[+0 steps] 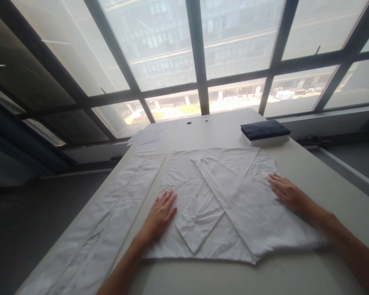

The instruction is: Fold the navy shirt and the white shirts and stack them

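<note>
A white cloth garment (233, 200) lies spread on the table in front of me, with overlapping folded layers and a pointed flap near its middle; its exact kind I cannot make out. My left hand (161, 215) rests on the garment's left part, fingers stretched out and flat. At the right edge of the cloth, my right hand (284, 191) lies palm down with its fingers extended. Neither hand grips anything. Alongside on the left is a long folded strip of white fabric (110, 213), apart from the garment.
The white table (221, 131) reaches to the large windows. At its far right sits a stack of white folded cloth with a dark folded cloth (264, 130) on top. Thin white sheets (149, 137) lie at the far left. A dark curtain (18, 143) hangs left.
</note>
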`<action>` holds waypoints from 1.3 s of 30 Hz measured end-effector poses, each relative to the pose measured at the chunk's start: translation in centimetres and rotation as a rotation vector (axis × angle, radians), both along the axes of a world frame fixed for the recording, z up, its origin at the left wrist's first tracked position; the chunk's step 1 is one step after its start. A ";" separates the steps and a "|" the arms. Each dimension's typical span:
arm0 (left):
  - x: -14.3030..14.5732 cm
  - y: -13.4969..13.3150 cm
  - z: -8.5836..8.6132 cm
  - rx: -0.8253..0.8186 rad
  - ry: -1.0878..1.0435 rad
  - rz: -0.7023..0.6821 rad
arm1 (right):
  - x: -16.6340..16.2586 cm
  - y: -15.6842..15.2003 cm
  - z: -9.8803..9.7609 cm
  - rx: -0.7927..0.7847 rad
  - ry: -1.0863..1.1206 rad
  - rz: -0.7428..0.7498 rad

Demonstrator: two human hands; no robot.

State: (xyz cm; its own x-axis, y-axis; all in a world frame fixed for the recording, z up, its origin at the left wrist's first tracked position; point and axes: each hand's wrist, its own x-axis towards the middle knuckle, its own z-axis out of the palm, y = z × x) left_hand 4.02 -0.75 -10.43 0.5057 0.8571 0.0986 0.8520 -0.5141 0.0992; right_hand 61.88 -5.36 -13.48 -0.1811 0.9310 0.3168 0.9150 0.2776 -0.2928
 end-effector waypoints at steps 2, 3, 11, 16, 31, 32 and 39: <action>-0.2 0.2 0.0 -0.026 -0.010 0.003 | 0.7 0.0 0.2 0.012 0.069 -0.003; -0.4 0.3 0.0 -0.032 -0.022 0.006 | 1.1 0.0 0.2 0.020 0.101 -0.010; -1.3 1.1 -1.3 0.032 -0.094 0.034 | 1.7 -0.9 -0.5 -0.058 0.101 -0.065; -1.4 1.0 -1.8 0.026 -0.020 0.004 | 1.4 -0.8 -1.0 -0.035 0.023 -0.067; -1.5 1.3 -2.1 0.049 -0.019 0.002 | 1.7 -0.9 0.5 0.118 0.141 -0.190; -1.5 1.3 -2.1 0.056 -0.021 0.004 | 1.8 -0.9 0.7 0.155 0.131 -0.215; -1.7 1.5 -2.4 0.075 -0.017 0.005 | 1.1 -0.9 0.9 0.000 0.147 -0.212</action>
